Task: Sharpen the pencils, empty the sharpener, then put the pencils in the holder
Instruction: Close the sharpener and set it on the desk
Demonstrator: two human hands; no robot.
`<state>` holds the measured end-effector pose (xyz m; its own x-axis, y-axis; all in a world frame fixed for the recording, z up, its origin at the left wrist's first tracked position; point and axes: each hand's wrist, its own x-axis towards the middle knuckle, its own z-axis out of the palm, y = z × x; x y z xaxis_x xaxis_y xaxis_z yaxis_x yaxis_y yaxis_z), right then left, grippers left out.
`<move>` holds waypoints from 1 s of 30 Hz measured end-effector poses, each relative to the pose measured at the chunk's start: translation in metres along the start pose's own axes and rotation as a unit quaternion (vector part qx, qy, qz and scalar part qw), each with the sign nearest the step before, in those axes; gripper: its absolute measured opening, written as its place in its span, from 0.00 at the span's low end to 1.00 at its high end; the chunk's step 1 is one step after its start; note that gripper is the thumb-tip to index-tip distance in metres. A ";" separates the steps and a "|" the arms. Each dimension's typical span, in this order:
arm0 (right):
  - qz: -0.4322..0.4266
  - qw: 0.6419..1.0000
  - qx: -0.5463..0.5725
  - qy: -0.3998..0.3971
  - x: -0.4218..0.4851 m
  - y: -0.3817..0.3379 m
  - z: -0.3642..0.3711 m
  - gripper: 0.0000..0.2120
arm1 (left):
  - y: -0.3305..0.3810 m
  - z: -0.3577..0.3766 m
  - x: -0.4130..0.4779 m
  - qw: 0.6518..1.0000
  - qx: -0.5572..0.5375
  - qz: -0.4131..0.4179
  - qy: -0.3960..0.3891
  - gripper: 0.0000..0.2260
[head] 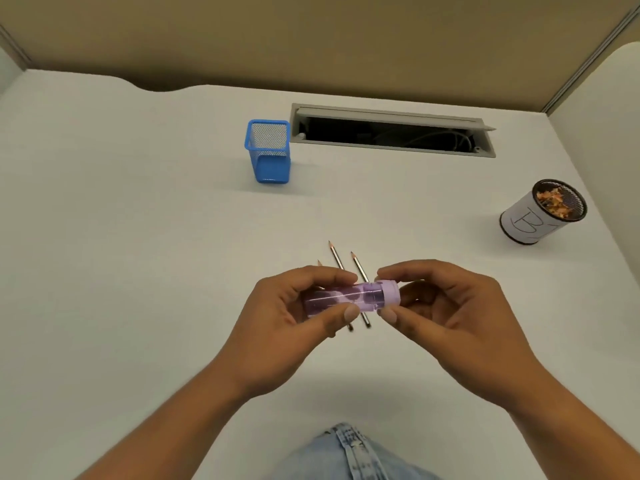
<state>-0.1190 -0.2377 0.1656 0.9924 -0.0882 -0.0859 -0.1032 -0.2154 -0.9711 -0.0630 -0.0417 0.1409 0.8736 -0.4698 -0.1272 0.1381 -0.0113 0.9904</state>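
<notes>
A purple see-through sharpener (pixel 349 298) lies sideways between both hands above the white desk (pixel 138 237). My left hand (pixel 294 306) grips its clear barrel. My right hand (pixel 440 303) pinches its opaque lilac cap (pixel 390 293) at the right end. Three sharpened pencils (pixel 335 256) lie on the desk under the hands with their points facing away; the hands hide their lower parts. An upright blue mesh holder (pixel 268 152) stands far back at centre-left with nothing showing inside.
A round mesh cup (pixel 540 213) wrapped in lettered white paper stands at the right with pencil shavings inside. An open cable slot (pixel 391 131) is cut into the desk's back. Beige partition walls close the back and right. My jeans show at the bottom edge.
</notes>
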 end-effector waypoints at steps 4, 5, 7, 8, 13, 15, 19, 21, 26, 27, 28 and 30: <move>-0.057 0.998 -0.029 -0.016 0.006 -0.001 0.031 0.15 | 0.000 -0.027 -0.013 1.000 -0.003 -0.016 0.006 0.09; -0.073 0.996 -0.039 -0.020 0.007 -0.002 0.037 0.15 | 0.001 -0.032 -0.016 1.000 -0.005 -0.022 0.011 0.10; -0.092 0.994 -0.059 -0.023 0.011 -0.003 0.047 0.15 | 0.001 -0.040 -0.020 0.999 -0.015 -0.031 0.016 0.11; -0.095 0.993 -0.067 -0.023 0.012 -0.004 0.051 0.15 | 0.002 -0.044 -0.022 0.999 -0.019 -0.031 0.017 0.11; -0.075 0.994 -0.074 -0.017 0.017 -0.008 0.058 0.14 | 0.002 -0.050 -0.024 0.999 -0.022 -0.016 0.034 0.11; -0.058 0.996 -0.065 -0.019 0.019 -0.008 0.058 0.13 | 0.001 -0.049 -0.023 0.999 -0.006 -0.002 0.038 0.11; -0.027 0.999 -0.014 -0.027 0.022 -0.011 0.058 0.12 | 0.000 -0.051 -0.022 0.996 0.062 0.046 0.046 0.11; -0.019 0.999 -0.001 -0.029 0.022 -0.011 0.059 0.12 | -0.001 -0.053 -0.020 0.989 0.109 0.089 0.048 0.10; -0.077 0.996 -0.029 -0.029 0.024 -0.003 0.058 0.11 | 0.001 -0.058 -0.014 0.977 0.155 0.140 0.047 0.10; -0.096 0.995 -0.031 -0.028 0.024 -0.002 0.056 0.11 | 0.003 -0.058 -0.013 0.981 0.144 0.120 0.043 0.10; -0.113 0.993 -0.034 -0.026 0.024 0.000 0.055 0.11 | 0.004 -0.057 -0.012 0.987 0.124 0.092 0.039 0.11; -0.138 0.989 -0.049 -0.022 0.025 0.000 0.053 0.10 | 0.006 -0.054 -0.011 0.997 0.064 0.036 0.034 0.11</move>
<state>-0.0910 -0.1884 0.1512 0.9853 0.0289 0.1685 0.1689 -0.3184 -0.9328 -0.0466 0.0109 0.1451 0.9096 -0.4120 -0.0543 0.0171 -0.0933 0.9955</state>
